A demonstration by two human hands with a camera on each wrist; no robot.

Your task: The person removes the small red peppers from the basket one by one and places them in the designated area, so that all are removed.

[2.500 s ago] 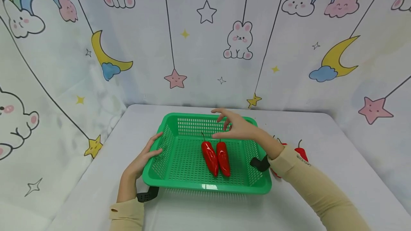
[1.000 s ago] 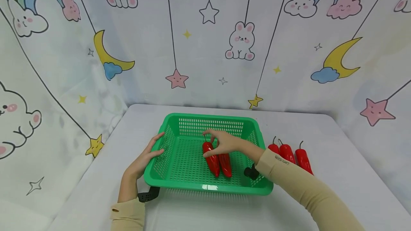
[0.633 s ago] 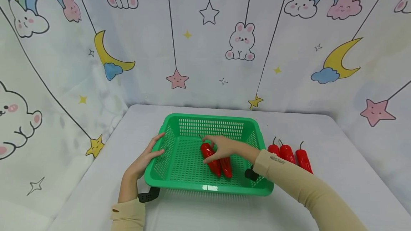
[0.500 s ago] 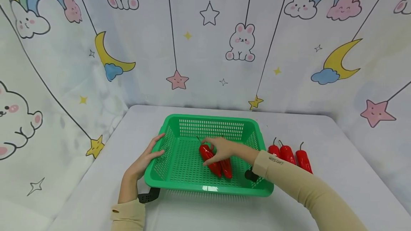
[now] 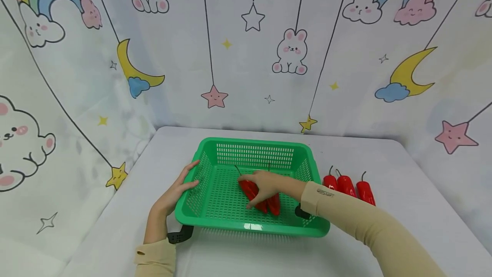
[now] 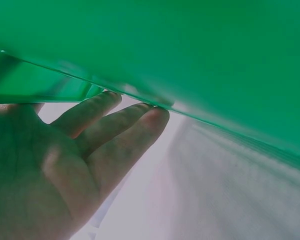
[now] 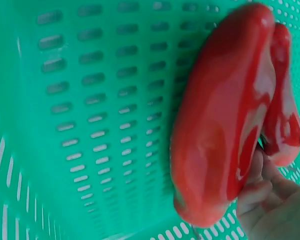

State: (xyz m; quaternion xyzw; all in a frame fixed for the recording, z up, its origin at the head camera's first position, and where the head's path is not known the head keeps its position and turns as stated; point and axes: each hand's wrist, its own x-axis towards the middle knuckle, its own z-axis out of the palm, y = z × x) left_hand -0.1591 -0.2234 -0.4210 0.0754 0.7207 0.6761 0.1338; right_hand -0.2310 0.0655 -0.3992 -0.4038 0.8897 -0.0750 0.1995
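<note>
A green plastic basket (image 5: 253,227) with slotted walls stands on the table, two glossy red chili peppers lying in it. My right hand (image 5: 265,183) reaches down into it, thumb and fingers curled round the left chili pepper (image 5: 247,188), partly hiding it. Beside this one lies the right chili pepper (image 5: 274,205), half covered by the hand. From the right wrist, the right pepper (image 7: 220,120) looms large, with curled fingers between it and the farther pepper (image 7: 282,110). My left hand (image 5: 173,195) touches the basket's left side, its fingers straight under the rim in the left wrist view.
Three more red chili peppers, among them the rightmost pepper (image 5: 365,192), lie on the white table (image 5: 388,161) to the basket's right, partly behind the right sleeve (image 5: 346,213). A patterned backdrop (image 5: 253,63) closes off the back and sides.
My right hand has come down from above the back of the basket onto the left chili pepper. That pepper's stem end has swung left. The left hand stays at the basket's side.
</note>
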